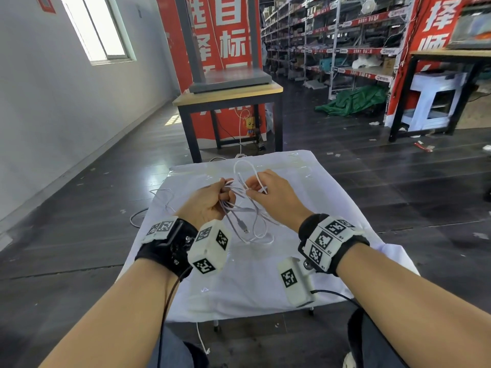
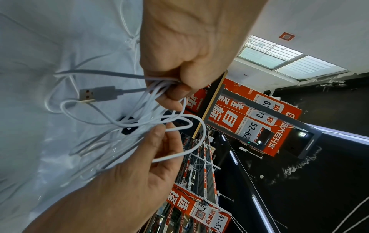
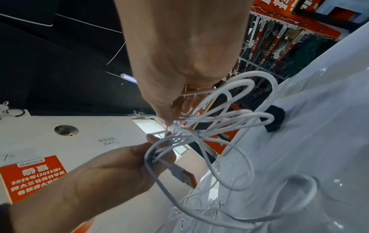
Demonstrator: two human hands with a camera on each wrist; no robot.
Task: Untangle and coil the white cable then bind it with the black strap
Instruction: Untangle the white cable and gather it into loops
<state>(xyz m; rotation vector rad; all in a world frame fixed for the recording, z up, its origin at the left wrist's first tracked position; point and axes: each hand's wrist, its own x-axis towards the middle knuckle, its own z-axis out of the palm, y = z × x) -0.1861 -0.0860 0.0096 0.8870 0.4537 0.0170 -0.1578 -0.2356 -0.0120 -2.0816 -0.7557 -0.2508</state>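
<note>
**A warehouse stockroom with a makeshift work spot**

Long metal shelving racks [image 1: 345, 43] fill the upper right of the head view, packed with boxed goods and fronted by red label strips. Large red banners [image 1: 228, 35] with white Chinese characters hang at upper centre and far right. The dark plank floor [image 1: 372, 168] is scuffed and littered with scraps, and a green tarp [image 1: 356, 100] lies crumpled below the racks. A small table under a white cloth [image 1: 265, 274] stands at lower centre.

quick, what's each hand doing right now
Left hand: closed, holding a bunch of the white cable.
Right hand: closed, pinching one loop of the same cable.
</note>
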